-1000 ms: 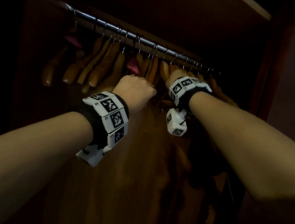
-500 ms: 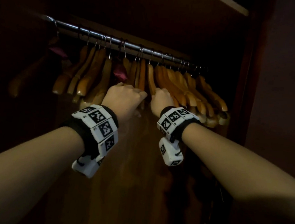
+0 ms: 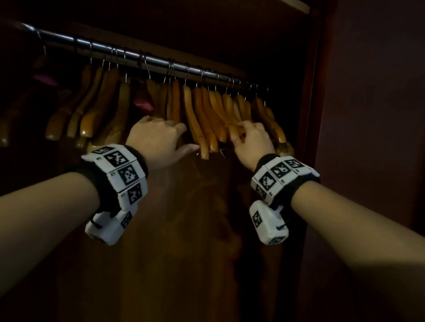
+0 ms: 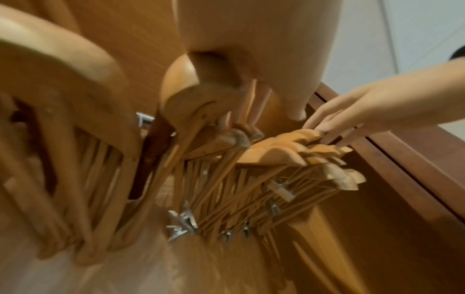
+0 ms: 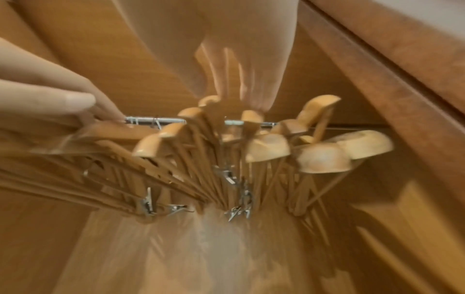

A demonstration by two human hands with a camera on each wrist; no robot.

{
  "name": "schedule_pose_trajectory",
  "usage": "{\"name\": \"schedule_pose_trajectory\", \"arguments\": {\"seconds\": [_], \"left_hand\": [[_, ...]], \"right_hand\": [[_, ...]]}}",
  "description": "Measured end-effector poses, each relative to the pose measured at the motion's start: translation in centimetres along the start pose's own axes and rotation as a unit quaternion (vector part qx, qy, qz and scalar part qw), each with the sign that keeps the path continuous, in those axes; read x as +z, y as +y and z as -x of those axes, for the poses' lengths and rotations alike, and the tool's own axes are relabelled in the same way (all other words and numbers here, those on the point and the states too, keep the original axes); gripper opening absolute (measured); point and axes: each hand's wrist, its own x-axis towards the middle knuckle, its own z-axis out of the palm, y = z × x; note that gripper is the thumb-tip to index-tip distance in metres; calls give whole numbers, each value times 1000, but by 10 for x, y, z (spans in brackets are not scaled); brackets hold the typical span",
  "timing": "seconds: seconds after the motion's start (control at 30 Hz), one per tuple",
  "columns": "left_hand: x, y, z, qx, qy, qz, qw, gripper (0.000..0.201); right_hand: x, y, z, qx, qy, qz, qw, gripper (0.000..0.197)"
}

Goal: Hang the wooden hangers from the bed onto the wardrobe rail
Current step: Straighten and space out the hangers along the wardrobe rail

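Both hands have drawn apart along the wardrobe rail point(image 3: 148, 59): left hand point(image 3: 157, 136) spread against the wooden hangers point(image 3: 202, 117), right hand point(image 3: 252, 141) apparently fingering those beside it. Hanging looks nearly finished.

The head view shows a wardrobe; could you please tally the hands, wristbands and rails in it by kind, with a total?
Hands: 2, the left hand and the right hand
Wristbands: 2, the left wristband and the right wristband
Rail: 1
Total: 5
The wooden hangers overlap too much for an exact count.
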Motion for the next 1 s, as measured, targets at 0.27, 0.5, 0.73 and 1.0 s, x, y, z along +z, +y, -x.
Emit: {"name": "schedule_pose_trajectory", "arguments": {"seconds": [0.27, 0.5, 0.73, 1.0], "left_hand": [[0, 37, -28, -35, 15, -14, 999, 57], [14, 79, -61, -42, 10, 54, 998, 34], [27, 84, -65, -55, 20, 16, 998, 35], [34, 73, -56, -39, 81, -5, 996, 35]], "right_hand": [[3, 19, -25, -94, -49, 34, 994, 46], [12, 39, -44, -195, -81, 93, 973, 56], [22, 59, -43, -289, -42, 206, 934, 68], [23, 60, -39, -288, 21, 219, 932, 45]]}}
